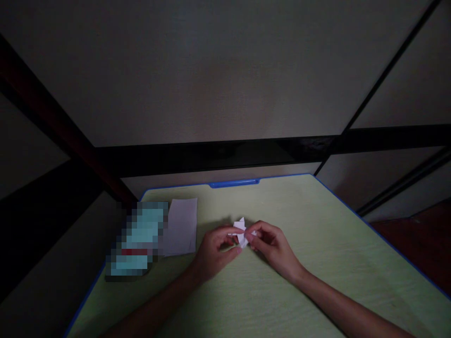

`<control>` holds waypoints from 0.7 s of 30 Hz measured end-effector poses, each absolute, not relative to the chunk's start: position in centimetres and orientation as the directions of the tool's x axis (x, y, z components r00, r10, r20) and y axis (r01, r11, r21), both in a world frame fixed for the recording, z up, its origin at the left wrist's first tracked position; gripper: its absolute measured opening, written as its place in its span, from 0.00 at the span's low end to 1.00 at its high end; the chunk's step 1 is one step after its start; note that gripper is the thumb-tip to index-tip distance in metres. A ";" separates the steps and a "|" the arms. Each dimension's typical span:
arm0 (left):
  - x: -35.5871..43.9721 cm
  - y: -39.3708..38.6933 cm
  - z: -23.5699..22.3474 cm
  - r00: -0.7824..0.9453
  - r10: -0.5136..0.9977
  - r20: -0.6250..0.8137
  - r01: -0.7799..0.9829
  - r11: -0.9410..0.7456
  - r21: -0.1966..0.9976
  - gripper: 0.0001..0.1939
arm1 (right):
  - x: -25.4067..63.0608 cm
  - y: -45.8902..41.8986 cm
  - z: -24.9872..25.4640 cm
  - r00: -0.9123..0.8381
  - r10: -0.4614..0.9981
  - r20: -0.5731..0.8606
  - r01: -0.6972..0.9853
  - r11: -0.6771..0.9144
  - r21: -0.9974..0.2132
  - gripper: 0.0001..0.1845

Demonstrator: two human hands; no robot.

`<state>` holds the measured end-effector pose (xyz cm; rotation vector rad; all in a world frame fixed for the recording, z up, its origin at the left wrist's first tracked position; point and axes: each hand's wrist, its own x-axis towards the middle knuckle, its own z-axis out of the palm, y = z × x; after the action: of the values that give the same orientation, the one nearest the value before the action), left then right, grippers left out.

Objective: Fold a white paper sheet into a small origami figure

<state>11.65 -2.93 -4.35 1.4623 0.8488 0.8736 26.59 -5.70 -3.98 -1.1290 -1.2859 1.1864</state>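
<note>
A small piece of folded white paper (241,226) with several pointed flaps is held between both hands, over the middle of the table. My left hand (214,249) grips it from the left, with the index finger laid across it and the thumb below. From the right, my right hand (273,241) pinches its edge between thumb and index finger. Parts of the folded paper are hidden behind the fingers.
On the pale green table (317,225) with a blue rim, a flat white sheet of paper (181,227) lies to the left. Beside it is a pixelated, screen-like object (139,239). A blue handle (234,183) sits on the far edge, before a panelled wall (218,84).
</note>
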 end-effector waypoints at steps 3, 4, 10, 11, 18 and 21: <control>11.7 -2.7 -4.6 0.420 0.906 0.062 -0.006 -0.066 0.998 0.10 | 26.7 -5.5 -4.4 -0.087 0.995 0.056 0.038 0.059 -0.998 0.06; 11.7 -2.6 -4.6 0.401 0.914 0.056 -0.012 -0.056 0.998 0.09 | 26.8 -5.4 -4.6 -0.093 0.994 0.057 0.040 0.061 -0.997 0.06; 11.6 -2.4 -4.6 0.375 0.927 0.020 -0.033 -0.009 0.999 0.06 | 26.9 -5.5 -4.8 -0.092 0.987 0.131 0.141 0.143 -0.980 0.04; 11.7 -2.4 -4.6 0.374 0.927 0.016 -0.032 -0.005 0.999 0.05 | 26.9 -5.5 -4.7 -0.081 0.985 0.151 0.168 0.162 -0.972 0.04; 12.1 -2.6 -4.7 0.378 0.923 0.069 0.012 -0.079 0.997 0.06 | 26.8 -5.7 -4.2 -0.011 0.979 0.205 0.227 0.202 -0.953 0.05; 12.3 -2.9 -5.0 0.355 0.929 0.109 0.061 -0.139 0.988 0.08 | 26.5 -5.6 -4.4 0.018 0.991 0.129 0.153 0.125 -0.980 0.06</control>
<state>12.33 -2.86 -5.00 1.5118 0.9353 0.9842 26.55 -5.60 -4.45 -1.2354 -1.3560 1.0180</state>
